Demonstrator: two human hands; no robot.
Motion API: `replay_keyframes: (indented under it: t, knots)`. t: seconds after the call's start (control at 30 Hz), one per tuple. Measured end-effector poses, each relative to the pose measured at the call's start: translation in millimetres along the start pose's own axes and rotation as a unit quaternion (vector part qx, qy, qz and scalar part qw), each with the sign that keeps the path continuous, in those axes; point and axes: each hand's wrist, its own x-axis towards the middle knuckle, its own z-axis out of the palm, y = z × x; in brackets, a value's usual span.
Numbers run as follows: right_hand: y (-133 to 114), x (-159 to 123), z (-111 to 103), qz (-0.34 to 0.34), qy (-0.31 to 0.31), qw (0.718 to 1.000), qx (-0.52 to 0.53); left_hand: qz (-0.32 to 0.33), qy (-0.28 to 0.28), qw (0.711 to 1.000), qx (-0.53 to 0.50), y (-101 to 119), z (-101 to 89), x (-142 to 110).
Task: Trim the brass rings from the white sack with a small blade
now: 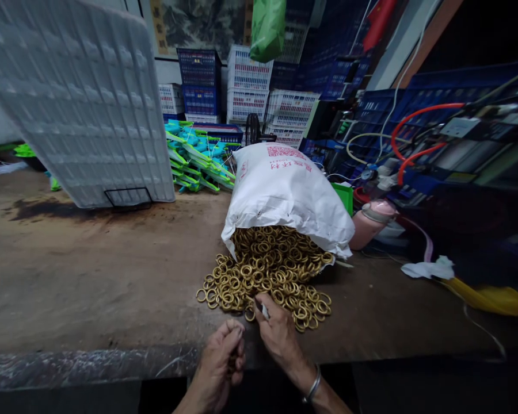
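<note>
Many gold-coloured rings (pixel 259 279) spill from the mouth of a white woven sack (pixel 285 190) lying on its side on the wooden table (pixel 112 276). At the table's front edge, my left hand (pixel 220 359) is closed, with gold-brown rings partly showing inside its curled fingers. My right hand (pixel 280 333), a metal bangle on its wrist, reaches the near edge of the ring pile. Its thumb and fingers pinch a small tool (pixel 262 307) with a dark tip and a white part; its kind is unclear. The hands are close together but apart.
A tall translucent ribbed panel (pixel 90 103) stands at left in a black wire stand (pixel 128 197). Green and turquoise plastic parts (pixel 194 161) lie behind it. To the right are a pink bottle (pixel 373 221), red hoses (pixel 414 138) and a yellow bag (pixel 492 296). Stacked crates (pixel 250 75) line the back.
</note>
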Motion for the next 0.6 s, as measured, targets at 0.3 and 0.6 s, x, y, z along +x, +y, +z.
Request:
replay_keyframes:
  t: [0.3,0.6]
  knots:
    - [9,-9,-5,0.112,-0.027,0.937,0.33,0.087,0.058,0.98,0.172,6,20.6,15]
    - [0,-16,-10,0.128,-0.087,0.92,0.361,0.261,0.093,0.929,0.245,-4,15.2,23]
